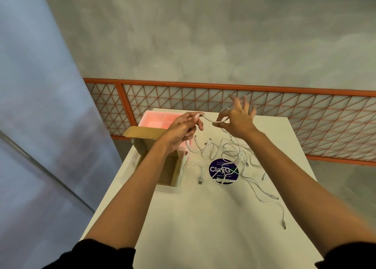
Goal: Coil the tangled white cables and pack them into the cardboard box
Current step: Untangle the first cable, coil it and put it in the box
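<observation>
Above the table [203, 218], both hands, left [183, 129] and right [237, 119], pinch 1 white cable [208, 119] strung between them.

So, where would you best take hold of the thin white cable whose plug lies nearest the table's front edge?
Probably just behind its plug, from above: that end lies flat and alone on the white table, apart from the tangled white cables, so no other strand gets caught.
</observation>
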A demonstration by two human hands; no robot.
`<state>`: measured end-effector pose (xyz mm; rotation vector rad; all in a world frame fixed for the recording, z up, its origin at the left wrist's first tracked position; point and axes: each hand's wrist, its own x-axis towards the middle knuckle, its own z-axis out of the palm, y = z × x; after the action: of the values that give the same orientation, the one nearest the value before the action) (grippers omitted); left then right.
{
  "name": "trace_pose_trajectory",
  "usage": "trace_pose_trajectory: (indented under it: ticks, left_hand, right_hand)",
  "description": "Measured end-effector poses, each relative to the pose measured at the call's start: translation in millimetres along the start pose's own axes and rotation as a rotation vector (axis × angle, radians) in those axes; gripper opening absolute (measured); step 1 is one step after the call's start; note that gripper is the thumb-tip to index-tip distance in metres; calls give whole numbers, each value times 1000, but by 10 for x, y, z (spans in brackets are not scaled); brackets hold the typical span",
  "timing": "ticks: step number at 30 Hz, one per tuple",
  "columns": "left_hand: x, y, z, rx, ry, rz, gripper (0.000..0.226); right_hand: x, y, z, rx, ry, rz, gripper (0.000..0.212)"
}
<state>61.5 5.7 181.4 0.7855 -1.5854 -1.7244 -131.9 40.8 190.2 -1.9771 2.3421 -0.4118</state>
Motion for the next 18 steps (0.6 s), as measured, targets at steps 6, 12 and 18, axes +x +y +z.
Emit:
trace_pose_trajectory:
  ticks: [6, 12, 18]
  left_hand:
    - [-38, -77, -59, -16, 72, -50, 25]
    - [-123, -189, -89, -218, 61, -129, 31]
    - [-172, -239, -146, -457, -2, -81, 33]
  right_hand:
    - [-93, -118, -284, 318, -466, -260, 32]
    - [-107, -164, -269, 649, -75, 13, 30]
    - [-15, -71, -183, 521, 43, 219, 30]
